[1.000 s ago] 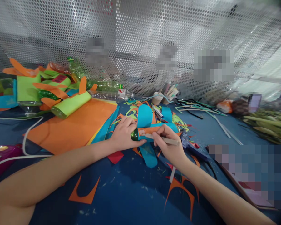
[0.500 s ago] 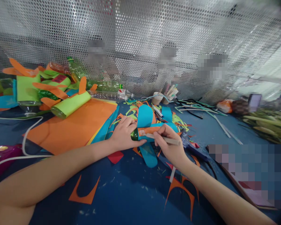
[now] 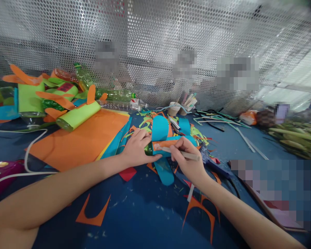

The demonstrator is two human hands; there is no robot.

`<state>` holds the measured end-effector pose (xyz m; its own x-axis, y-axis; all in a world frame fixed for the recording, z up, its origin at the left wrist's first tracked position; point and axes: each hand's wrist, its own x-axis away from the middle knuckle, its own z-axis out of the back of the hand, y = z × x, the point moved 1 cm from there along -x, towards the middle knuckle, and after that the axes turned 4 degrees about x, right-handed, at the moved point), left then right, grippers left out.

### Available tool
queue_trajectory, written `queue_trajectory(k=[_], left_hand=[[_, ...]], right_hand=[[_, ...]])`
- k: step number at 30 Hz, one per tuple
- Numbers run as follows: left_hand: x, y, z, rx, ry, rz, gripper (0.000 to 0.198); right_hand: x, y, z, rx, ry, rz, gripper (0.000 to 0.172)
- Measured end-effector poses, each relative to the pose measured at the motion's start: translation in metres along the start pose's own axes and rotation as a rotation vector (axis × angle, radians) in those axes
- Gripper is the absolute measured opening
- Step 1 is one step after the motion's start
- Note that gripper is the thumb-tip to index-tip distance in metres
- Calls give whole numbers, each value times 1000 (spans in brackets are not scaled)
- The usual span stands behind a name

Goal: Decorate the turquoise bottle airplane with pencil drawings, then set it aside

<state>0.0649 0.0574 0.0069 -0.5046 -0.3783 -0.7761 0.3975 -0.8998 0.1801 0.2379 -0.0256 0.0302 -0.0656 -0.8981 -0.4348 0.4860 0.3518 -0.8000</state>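
My left hand is closed around the end of a green plastic bottle wrapped in blue paper, which lies on the blue table. An orange paper strip runs along the bottle's side. My right hand pinches a thin tan stick, a pencil or brush, with its tip resting on the orange strip near the left hand. Blue paper wing pieces stick out above and below the bottle.
A large orange sheet lies at the left, with a lime-wrapped bottle and other paper-covered bottles behind it. Paper scraps litter the table. Cups of tools stand by the perforated metal screen. A white cable and green stalks flank the area.
The right hand and its stick have shifted very slightly along the orange strip. The left hand and bottle stay put.
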Motion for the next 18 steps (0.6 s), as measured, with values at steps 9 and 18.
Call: queue_trajectory(k=[9,18], left_hand=[[-1,1,0,2,10,-2,45],[0,1,1,-5,-2,14,45]], right_hand=[[0,1,-1,4,15,-11,23],[0,-2,-1,-20,25,-39,26]])
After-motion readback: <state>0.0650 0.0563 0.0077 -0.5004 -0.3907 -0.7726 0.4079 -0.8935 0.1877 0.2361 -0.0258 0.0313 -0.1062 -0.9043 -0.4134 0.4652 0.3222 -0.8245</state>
